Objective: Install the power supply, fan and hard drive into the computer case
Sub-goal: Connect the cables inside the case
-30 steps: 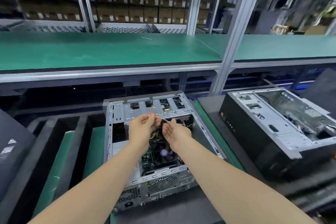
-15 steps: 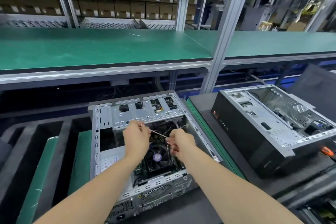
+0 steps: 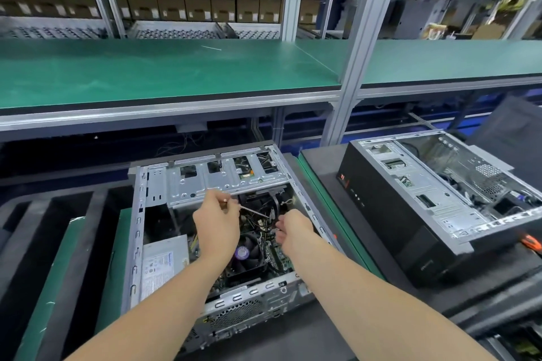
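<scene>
open silver computer case (image 3: 205, 184), black fan (image 3: 253, 243) inside; left hand (image 3: 217, 227) and right hand (image 3: 294, 233) tight on white tie (image 3: 253, 211)

Bright, even overhead light washes the green shelf (image 3: 146, 73), leaving deep shadow beneath it. The inside of the open computer case (image 3: 205, 182) is dim. Wide-angle distortion tilts the aluminium post (image 3: 360, 38). The distant cardboard boxes (image 3: 196, 6) and the frame edges look soft.

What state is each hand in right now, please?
Left hand: pinches one end of a thin white tie.
Right hand: curled beside the black cables; whether it grips anything cannot be told.
</scene>
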`<state>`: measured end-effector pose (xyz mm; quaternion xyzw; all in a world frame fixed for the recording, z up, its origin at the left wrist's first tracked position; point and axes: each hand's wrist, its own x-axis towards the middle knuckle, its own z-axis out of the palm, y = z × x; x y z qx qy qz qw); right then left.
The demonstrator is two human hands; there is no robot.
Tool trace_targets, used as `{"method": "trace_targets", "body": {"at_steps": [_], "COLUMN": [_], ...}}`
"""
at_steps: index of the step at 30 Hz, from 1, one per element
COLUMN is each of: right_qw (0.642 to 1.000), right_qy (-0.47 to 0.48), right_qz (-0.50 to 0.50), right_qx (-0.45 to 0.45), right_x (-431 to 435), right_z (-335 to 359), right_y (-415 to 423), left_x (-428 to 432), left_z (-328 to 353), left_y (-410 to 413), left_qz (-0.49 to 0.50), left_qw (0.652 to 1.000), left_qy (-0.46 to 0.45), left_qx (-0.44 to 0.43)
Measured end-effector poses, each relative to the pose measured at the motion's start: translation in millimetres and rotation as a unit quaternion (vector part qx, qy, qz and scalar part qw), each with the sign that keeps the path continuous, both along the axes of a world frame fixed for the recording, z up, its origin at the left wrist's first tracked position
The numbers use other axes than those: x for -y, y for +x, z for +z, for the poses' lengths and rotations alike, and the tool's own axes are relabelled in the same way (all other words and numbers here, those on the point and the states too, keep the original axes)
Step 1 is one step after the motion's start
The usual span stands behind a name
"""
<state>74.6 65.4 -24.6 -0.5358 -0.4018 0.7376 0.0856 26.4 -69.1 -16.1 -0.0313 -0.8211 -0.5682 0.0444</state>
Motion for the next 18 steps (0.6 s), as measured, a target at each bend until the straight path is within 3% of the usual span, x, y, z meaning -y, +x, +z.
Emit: {"method": "trace_targets", "body": {"at_steps": [5,13,18], "right_qw": [1.0,0.997,0.997], "right_qy": [-0.018,0.07,0.039], "right_qz": [-0.012,0.002,0.02], "right_qx": [0.012,-0.031,-0.059], "right_x": [2,2,-1], "right_z": [-1,-2,-5], "right_y": [-3,-9,-12], "left_x": [-4,-4,9], "left_z": [0,3,-2], "left_y": [2,10,4], "left_qz": [0.0,0.021,0.056], "left_qw": [0.995,0.995,0.985], "left_qy": [0.056,0.067,0.129], "left_qx": [0.082,0.064,0.096]}}
